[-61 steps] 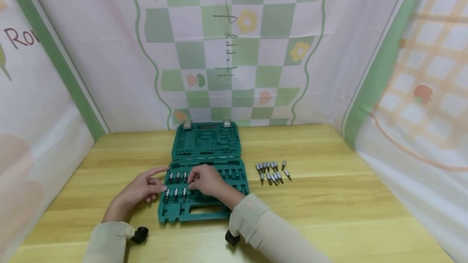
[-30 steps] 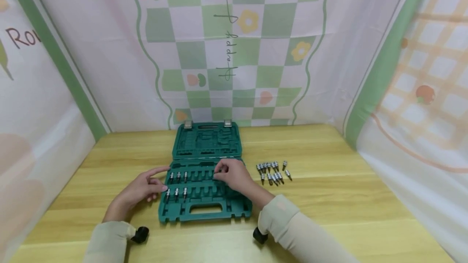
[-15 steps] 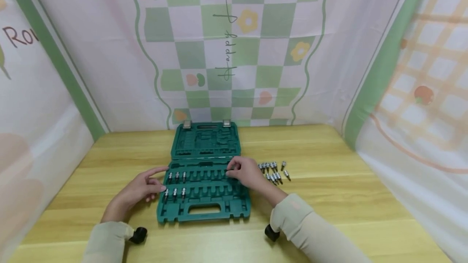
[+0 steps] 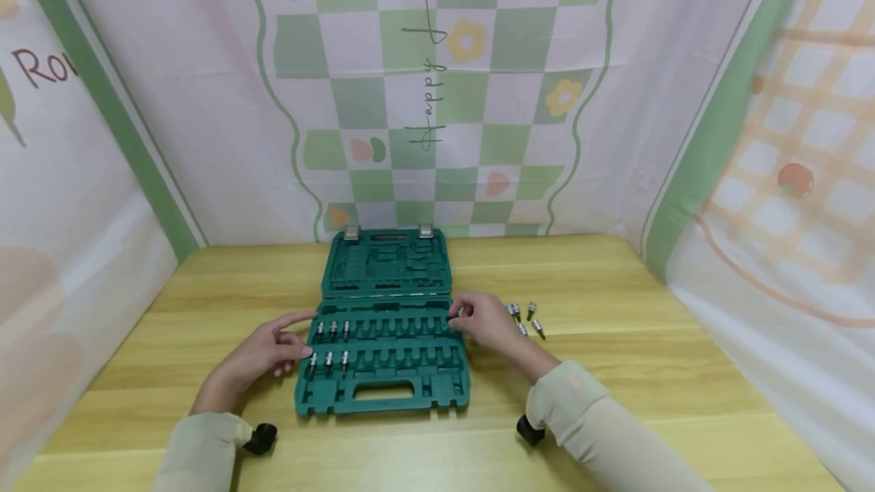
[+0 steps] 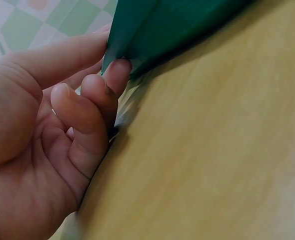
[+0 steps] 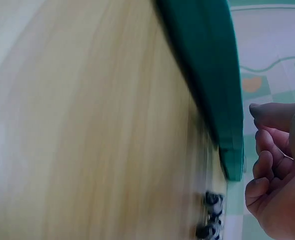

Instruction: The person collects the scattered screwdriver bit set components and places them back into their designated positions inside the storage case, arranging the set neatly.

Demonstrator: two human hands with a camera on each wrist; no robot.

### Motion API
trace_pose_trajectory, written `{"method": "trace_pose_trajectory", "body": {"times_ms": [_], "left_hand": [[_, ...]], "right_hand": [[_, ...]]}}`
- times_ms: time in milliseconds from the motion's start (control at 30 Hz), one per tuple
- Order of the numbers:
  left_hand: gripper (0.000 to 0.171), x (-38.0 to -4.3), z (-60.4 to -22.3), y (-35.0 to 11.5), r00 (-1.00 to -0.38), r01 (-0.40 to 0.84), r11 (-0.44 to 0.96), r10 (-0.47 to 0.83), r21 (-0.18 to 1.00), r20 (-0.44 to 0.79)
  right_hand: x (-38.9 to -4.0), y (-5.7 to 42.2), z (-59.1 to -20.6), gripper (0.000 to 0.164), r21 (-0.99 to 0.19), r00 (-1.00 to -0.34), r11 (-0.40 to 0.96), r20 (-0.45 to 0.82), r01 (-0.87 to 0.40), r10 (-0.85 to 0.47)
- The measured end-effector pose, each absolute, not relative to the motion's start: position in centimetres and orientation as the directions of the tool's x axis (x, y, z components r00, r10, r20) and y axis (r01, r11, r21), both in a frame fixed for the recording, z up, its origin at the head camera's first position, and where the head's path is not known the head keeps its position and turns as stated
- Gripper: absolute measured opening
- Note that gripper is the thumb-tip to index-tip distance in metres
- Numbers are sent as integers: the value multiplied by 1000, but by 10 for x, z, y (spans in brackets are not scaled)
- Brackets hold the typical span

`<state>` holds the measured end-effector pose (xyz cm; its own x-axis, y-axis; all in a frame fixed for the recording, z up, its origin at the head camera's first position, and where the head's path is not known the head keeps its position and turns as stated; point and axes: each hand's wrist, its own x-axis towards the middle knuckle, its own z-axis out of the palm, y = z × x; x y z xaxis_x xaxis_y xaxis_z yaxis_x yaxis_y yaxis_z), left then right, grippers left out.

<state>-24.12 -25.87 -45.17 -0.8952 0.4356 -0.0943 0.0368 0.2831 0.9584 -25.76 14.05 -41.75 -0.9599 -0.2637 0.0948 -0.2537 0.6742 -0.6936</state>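
two sleeves (image 4: 194,454) reach in over the near side of the table (image 4: 383,462). beyond, a green case (image 4: 383,405) lies open, three bits (image 4: 329,361) at the left of its near row. the left hand (image 4: 270,348) rests against its left edge, thumb and index finger apart. the right hand (image 4: 485,321) has just moved from mid-case to the right edge, thumb and index finger together; i cannot tell whether those fingers pinch anything. the far row's three bits (image 4: 333,329) match the near row's; neither count has changed, so the work seems no further on. loose bits (image 4: 514,313) lie just right of the case. behind, the back cloth (image 4: 420,89) reads "happy life"; the left cloth (image 4: 61,188) shows "ro", cut off.
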Motion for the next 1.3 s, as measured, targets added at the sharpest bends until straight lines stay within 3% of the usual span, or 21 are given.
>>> {"method": "trace_pose_trajectory", "body": {"times_ms": [1300], "left_hand": [[71,-239,-449,-258,-899,27,298,426,954,-108]], "right_hand": [[-258,203,-424,13,-433,-937,835,73,-339,-342]]}}
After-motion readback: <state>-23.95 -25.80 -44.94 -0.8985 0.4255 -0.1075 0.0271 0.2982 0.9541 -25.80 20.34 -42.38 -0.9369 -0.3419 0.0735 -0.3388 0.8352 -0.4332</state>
